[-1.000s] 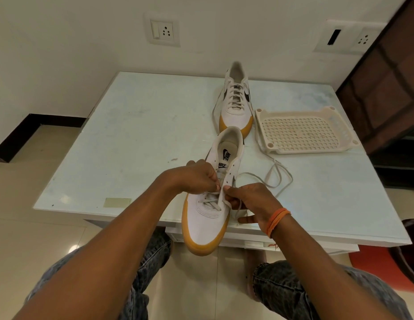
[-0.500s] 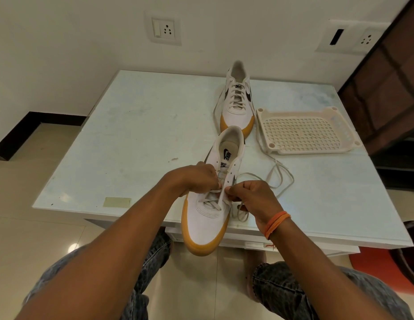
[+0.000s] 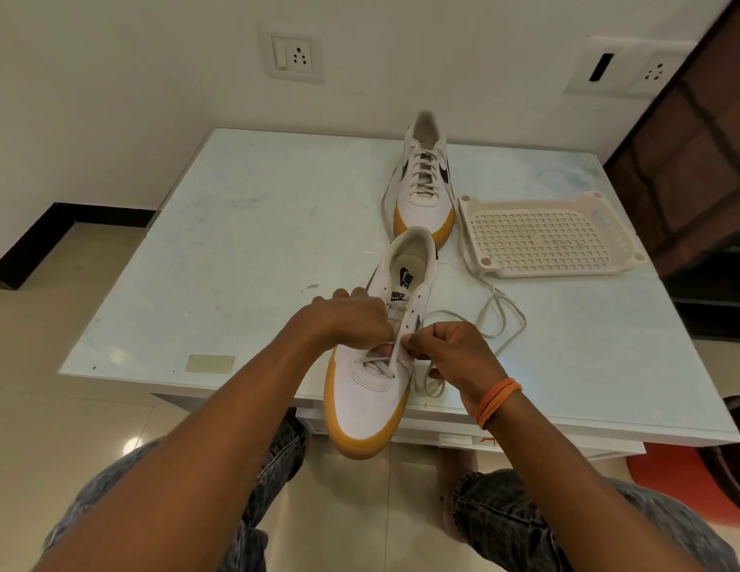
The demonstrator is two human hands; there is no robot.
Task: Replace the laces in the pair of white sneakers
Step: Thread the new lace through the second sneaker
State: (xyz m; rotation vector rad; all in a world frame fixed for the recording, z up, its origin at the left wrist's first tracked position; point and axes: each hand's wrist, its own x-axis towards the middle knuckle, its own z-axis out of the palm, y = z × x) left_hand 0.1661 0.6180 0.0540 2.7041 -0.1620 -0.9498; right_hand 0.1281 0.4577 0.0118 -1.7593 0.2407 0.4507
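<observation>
Left hand (image 3: pixel 352 319): fingers curled, gripping the left side of the near sneaker (image 3: pixel 380 353) at its eyelet row; the fingertips are hidden against the shoe's upper.

Right hand (image 3: pixel 451 348): fingers curled, thumb and forefinger pinching the lace (image 3: pixel 496 319) at the right eyelet row. An orange thread band (image 3: pixel 496 400) circles the wrist.

Near sneaker: white upper, tan-yellow sole, toe pointing toward the person and overhanging the front edge of the table (image 3: pixel 244 249). Only the lowest eyelets are laced; the upper eyelets stand open and the tongue label is exposed.

Lace: pale grey-white, running from the right hand in loose loops across the tabletop to the right of the shoe, one strand reaching up toward the tray.

Far sneaker (image 3: pixel 424 179): same model, standing behind the near one, toe toward the person, fully laced, with lace ends trailing down its sides.

Tray (image 3: pixel 546 237): cream plastic, perforated bottom, lying just right of the far sneaker.

Table: pale glass-topped surface set against a white wall; a yellowish sticker (image 3: pixel 210 363) sits near its front left edge.

Wall: a switch-and-socket plate (image 3: pixel 296 55) above the table.
</observation>
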